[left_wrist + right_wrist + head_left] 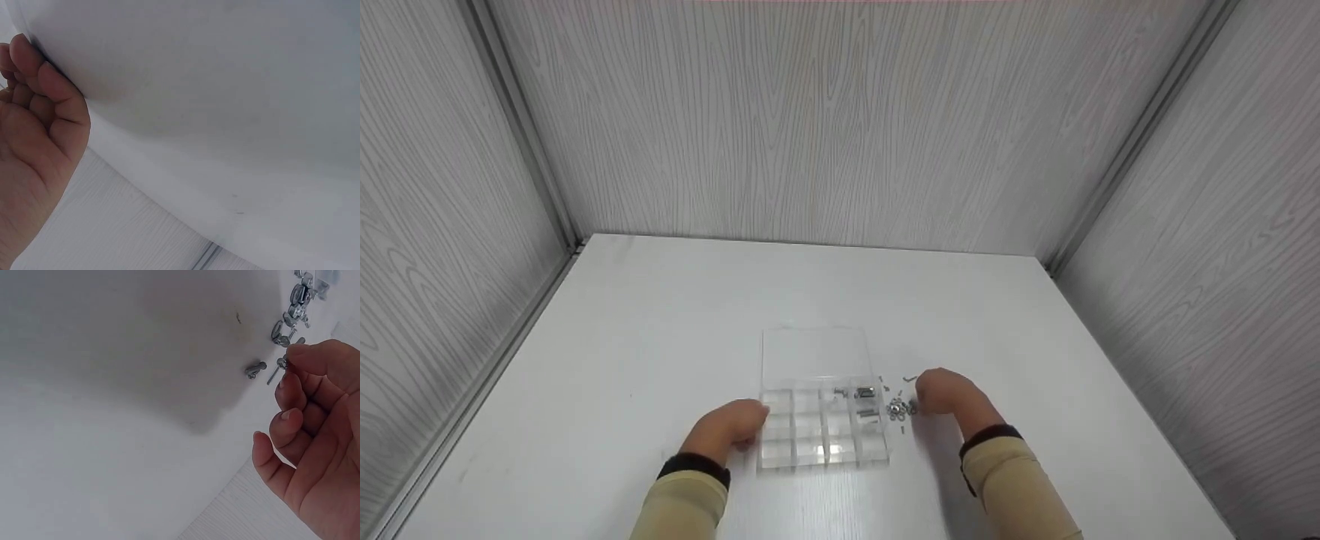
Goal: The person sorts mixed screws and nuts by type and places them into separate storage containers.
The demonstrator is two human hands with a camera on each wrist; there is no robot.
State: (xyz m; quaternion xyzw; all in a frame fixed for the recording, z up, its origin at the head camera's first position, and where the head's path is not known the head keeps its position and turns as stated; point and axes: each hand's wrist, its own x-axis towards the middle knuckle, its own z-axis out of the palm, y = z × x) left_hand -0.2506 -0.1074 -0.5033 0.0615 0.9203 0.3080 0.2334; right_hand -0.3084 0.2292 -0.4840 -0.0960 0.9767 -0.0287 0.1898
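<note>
A clear, rigid-looking plastic compartment box [810, 466] lay flat on the white tabletop [622, 360], its transparent lid [814, 352] open on the far side. The person's left hand [730, 425] touched the box's left edge, fingers curled; whether it gripped the wall or merely rested there, I could not tell. The right hand [949, 395] was at the right of a loose pile of small silver metal hardware [897, 409], just beside the box, its thumb and forefinger apparently together on a thin silver metal screw [281, 364], the other fingers loosely curled. Small grey metal pieces [866, 392] lay in the far right-hand compartments. The screw looked light, stiff and hard to harm, but smooth and slim enough to roll or slip; a fingertip pinch just under its head seemed the surest hold. The box, likely light and slick, and apt to slide or crack under force, was best steadied low on its side wall rather than by the thin lid.
</note>
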